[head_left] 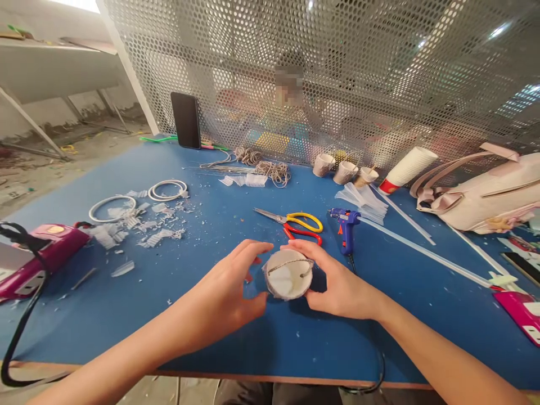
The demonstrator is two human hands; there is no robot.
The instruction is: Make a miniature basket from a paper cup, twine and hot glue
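Observation:
A small pale cup [288,274] with a cord across its open mouth is near the table's front edge, seen from above. My right hand [333,281] holds it, fingers and thumb around its right side. On the cup's left, my left hand [236,287] is curved with fingers and thumb apart, a small gap between it and the cup. Scissors [291,220] with one yellow and one red handle lie just behind the hands. A blue glue gun [346,228] lies to their right.
Plastic scraps and white rings [112,209] lie left, with a magenta power strip [54,253]. At the back are a phone [185,121], cord bundles [272,171], small cups [324,164], stacked cups [409,169] and a perforated screen [253,67]. A pink bag [493,194] sits right.

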